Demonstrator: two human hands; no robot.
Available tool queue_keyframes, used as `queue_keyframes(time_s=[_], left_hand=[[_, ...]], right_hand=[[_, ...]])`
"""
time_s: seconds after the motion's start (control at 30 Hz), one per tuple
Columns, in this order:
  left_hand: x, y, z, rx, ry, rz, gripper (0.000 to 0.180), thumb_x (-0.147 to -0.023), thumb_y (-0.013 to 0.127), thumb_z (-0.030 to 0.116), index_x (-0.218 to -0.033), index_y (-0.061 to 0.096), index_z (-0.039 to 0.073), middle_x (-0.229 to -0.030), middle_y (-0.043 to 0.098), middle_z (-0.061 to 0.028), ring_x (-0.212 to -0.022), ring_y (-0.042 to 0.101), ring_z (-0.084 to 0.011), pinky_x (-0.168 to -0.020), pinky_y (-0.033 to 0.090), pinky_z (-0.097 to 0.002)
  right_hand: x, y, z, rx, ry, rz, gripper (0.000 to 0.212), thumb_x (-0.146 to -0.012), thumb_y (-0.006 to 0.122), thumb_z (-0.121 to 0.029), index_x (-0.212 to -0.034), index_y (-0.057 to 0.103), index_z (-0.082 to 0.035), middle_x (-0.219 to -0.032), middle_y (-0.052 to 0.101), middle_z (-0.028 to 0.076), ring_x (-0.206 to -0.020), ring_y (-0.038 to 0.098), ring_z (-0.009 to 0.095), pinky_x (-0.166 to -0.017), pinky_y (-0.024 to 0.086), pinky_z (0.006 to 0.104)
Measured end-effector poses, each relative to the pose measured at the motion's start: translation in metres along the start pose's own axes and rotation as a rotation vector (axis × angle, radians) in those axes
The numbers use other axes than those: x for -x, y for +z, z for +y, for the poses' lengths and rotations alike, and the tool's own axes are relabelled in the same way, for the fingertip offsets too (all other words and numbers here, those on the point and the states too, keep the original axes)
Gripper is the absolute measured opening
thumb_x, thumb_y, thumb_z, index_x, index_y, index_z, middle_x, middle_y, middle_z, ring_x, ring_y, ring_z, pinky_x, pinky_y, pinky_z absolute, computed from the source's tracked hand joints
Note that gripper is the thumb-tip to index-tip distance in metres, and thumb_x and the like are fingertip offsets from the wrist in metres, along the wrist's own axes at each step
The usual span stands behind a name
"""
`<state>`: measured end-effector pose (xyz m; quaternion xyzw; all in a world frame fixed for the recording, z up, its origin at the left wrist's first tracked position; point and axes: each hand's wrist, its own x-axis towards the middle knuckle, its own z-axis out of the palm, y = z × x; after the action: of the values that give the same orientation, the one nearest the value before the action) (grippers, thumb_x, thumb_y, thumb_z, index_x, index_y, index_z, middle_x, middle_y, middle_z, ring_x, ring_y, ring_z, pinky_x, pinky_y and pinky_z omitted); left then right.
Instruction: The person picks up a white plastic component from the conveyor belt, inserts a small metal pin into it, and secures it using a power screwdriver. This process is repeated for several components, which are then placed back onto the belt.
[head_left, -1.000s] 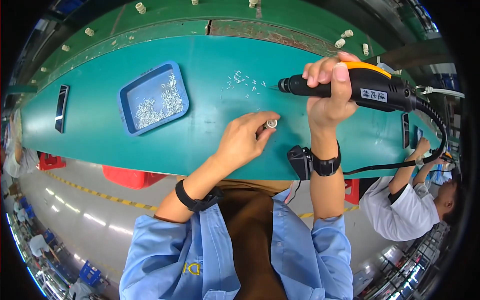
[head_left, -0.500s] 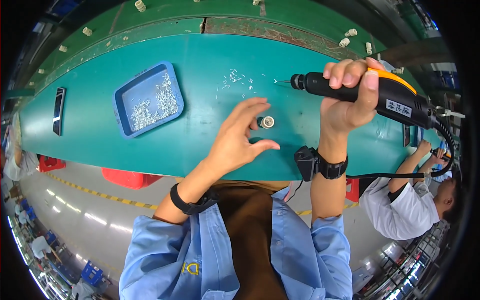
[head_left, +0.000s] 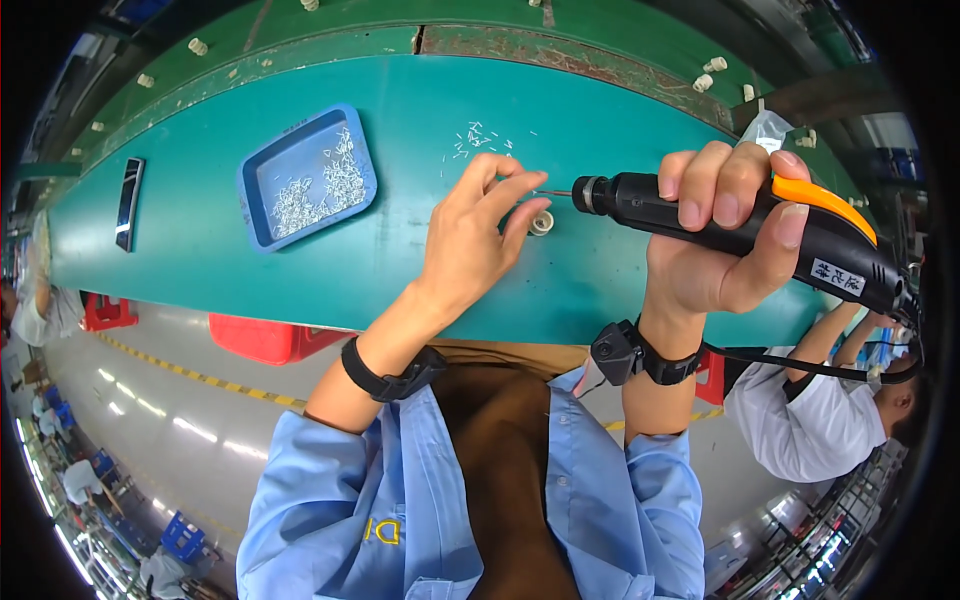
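Observation:
My right hand (head_left: pixel 712 240) is wrapped round a black electric screwdriver (head_left: pixel 636 203) with an orange lever, its thin bit pointing left. At the bit's tip, the thumb and index finger of my left hand (head_left: pixel 468 235) come together in a pinch. What sits between them is too small to make out. Just below the bit a small round whitish fitting (head_left: pixel 541 224) stands on the green table, partly covered by my left fingertips. Beyond my left hand lie scattered small silvery screw-like pieces (head_left: pixel 476 135).
To the left is a blue tray (head_left: pixel 246 207) with a heap of similar silvery pieces, and a dark phone-like slab (head_left: pixel 129 205). Whitish fittings (head_left: pixel 703 83) line the green ledge at the back. The screwdriver's cable (head_left: pixel 800 366) trails right, near a co-worker (head_left: pixel 805 425). A red stool (head_left: pixel 265 338) stands below.
My left hand has gone from spread fingers round the fitting to a pinch at the bit's tip. The screwdriver has moved slightly right and down in the picture.

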<state>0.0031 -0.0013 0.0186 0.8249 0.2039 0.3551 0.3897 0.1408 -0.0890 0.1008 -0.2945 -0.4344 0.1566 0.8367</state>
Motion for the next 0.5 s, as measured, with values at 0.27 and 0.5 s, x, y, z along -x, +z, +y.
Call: queue_keyframes(time_s=[0.27, 0.5], left_hand=[[0.006, -0.001, 0.002, 0.160, -0.071, 0.098, 0.012, -0.072, 0.072, -0.002, -0.081, 0.065, 0.002, -0.078, 0.055, -0.0051, -0.056, 0.050, -0.0118, -0.046, 0.039, -0.0253], [0.012, -0.003, 0.001, 0.190, -0.028, 0.108, 0.013, -0.070, 0.071, -0.006, -0.080, 0.065, 0.002, -0.078, 0.056, -0.0049, -0.058, 0.050, -0.0079, -0.044, 0.036, -0.0211]], right_hand=[[0.001, 0.002, -0.017, -0.050, -0.007, -0.065, 0.037, -0.090, 0.050, -0.035, -0.117, 0.047, -0.009, -0.071, 0.047, 0.001, -0.054, 0.046, 0.014, -0.054, 0.043, 0.0325], [-0.002, 0.004, -0.026, -0.098, 0.007, -0.224, 0.039, -0.089, 0.052, -0.040, -0.112, 0.048, -0.008, -0.074, 0.050, -0.002, -0.059, 0.047, 0.010, -0.057, 0.040, 0.0297]])
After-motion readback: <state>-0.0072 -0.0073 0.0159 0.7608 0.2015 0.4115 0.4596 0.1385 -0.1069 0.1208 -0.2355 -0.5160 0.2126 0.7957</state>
